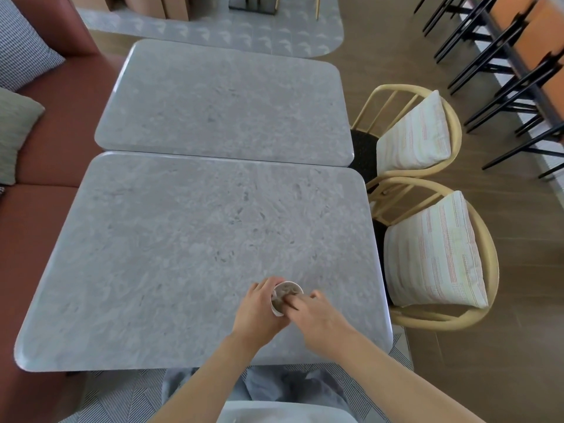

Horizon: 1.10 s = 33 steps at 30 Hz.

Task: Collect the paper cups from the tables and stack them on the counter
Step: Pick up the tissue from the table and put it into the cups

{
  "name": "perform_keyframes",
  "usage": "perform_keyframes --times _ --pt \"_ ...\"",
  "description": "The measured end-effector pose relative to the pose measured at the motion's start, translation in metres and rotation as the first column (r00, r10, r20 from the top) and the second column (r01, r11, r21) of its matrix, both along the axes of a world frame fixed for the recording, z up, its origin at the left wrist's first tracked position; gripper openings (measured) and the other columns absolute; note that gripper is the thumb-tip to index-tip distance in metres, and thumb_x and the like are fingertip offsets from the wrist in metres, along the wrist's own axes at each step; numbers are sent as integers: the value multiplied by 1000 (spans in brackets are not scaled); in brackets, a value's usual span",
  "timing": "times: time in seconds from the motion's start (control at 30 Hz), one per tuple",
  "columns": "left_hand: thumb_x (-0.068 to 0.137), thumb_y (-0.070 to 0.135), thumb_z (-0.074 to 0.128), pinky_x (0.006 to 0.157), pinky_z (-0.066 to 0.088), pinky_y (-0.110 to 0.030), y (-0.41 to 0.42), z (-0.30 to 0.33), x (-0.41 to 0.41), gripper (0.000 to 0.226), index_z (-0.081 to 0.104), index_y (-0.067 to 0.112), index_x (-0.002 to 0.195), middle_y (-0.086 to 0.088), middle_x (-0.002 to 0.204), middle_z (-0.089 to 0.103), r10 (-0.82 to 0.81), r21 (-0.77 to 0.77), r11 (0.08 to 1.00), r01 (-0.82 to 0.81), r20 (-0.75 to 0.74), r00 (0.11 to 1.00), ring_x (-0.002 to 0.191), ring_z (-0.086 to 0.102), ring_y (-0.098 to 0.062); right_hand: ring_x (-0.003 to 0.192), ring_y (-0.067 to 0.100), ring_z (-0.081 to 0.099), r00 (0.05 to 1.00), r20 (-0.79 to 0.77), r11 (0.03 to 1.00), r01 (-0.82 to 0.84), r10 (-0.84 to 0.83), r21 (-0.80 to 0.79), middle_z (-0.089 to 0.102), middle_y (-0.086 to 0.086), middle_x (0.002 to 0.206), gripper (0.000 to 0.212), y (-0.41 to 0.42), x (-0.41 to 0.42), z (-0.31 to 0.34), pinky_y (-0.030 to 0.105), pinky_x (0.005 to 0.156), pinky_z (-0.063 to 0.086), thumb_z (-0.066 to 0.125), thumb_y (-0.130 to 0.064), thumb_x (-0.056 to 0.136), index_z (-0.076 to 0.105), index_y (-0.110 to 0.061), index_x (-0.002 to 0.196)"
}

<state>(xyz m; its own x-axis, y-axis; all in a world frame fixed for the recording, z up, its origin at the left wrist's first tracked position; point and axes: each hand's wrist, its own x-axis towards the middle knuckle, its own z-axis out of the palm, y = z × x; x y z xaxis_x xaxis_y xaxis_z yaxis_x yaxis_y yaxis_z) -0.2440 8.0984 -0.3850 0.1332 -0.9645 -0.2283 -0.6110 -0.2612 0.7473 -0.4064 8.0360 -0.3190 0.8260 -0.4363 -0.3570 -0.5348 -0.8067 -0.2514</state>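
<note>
A white paper cup (285, 290) with a dark inside is held above the near grey marble table (183, 254), close to its front right part. My left hand (259, 309) is wrapped around the cup's left side. My right hand (317, 319) is at the cup's right, with fingers reaching over the rim into its mouth. The lower part of the cup is hidden by my hands, so I cannot tell whether it is one cup or a stack. No other cup shows on either table.
A second marble table (225, 102) butts against the far edge of the near one. A red-brown bench (45, 132) with cushions runs along the left. Two wicker chairs (427, 132) with striped pillows stand on the right; black stool legs (503, 71) stand beyond.
</note>
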Motion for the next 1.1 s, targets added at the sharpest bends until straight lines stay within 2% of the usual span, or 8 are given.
perform_keyframes --times 0.17,0.37,0.53,0.67,0.8,0.87,0.97,1.1 --pt "78 42 81 93 45 -20 0 0 1 47 58 43 120 29 112 60 -14 -17 1000 14 -1 1000 102 59 -7 134 22 47 996 -86 1000 -1 0 -7 50 2 153 52 -4 16 -5 38 101 34 47 -3 100 50 -18 149" --pt "80 43 82 97 45 -23 -2 0 1 50 61 36 124 26 117 62 -23 -13 1000 24 13 1000 105 59 -7 129 24 52 991 -133 1000 -7 5 -16 54 4 147 48 -6 19 -3 39 103 36 48 -1 99 54 -16 144" --pt "81 38 81 92 46 -20 -5 7 -3 47 60 36 123 26 113 62 20 12 1000 -20 5 1000 105 59 -6 114 23 55 1000 -27 1000 2 -3 -20 60 2 130 47 -5 0 1 38 95 38 43 3 93 60 -15 133" --pt "79 32 83 91 47 -20 -7 13 -4 52 60 35 126 26 114 60 34 37 999 -34 0 999 106 56 -7 106 19 54 998 60 1000 19 -18 -14 57 -3 128 46 -6 -16 1 35 94 38 42 3 89 61 -18 127" --pt "79 28 85 97 46 -23 -14 21 2 55 60 33 128 22 117 62 28 66 997 -30 26 999 110 58 -9 120 20 59 983 173 998 61 -60 -3 59 1 140 46 -10 -27 3 35 100 42 48 3 92 66 -13 131" --pt "79 29 87 94 44 -18 -18 27 6 55 61 33 127 22 116 61 40 61 997 -43 51 998 109 57 -9 125 23 62 964 250 996 94 -90 -2 64 7 141 45 -12 -29 7 37 103 48 59 5 89 70 -10 129" --pt "79 31 89 86 38 -12 -22 42 15 57 61 33 129 25 115 58 103 35 994 -107 83 991 111 56 -8 121 27 66 930 345 991 132 -125 4 68 11 135 48 -21 -28 12 40 101 53 64 5 80 73 -7 125" --pt "76 30 88 91 40 -23 -24 63 32 59 60 37 127 27 115 59 173 -17 985 -173 115 978 113 57 -11 123 24 64 876 438 978 205 -204 45 65 6 140 50 -40 -19 22 39 104 51 64 2 83 69 -9 131"
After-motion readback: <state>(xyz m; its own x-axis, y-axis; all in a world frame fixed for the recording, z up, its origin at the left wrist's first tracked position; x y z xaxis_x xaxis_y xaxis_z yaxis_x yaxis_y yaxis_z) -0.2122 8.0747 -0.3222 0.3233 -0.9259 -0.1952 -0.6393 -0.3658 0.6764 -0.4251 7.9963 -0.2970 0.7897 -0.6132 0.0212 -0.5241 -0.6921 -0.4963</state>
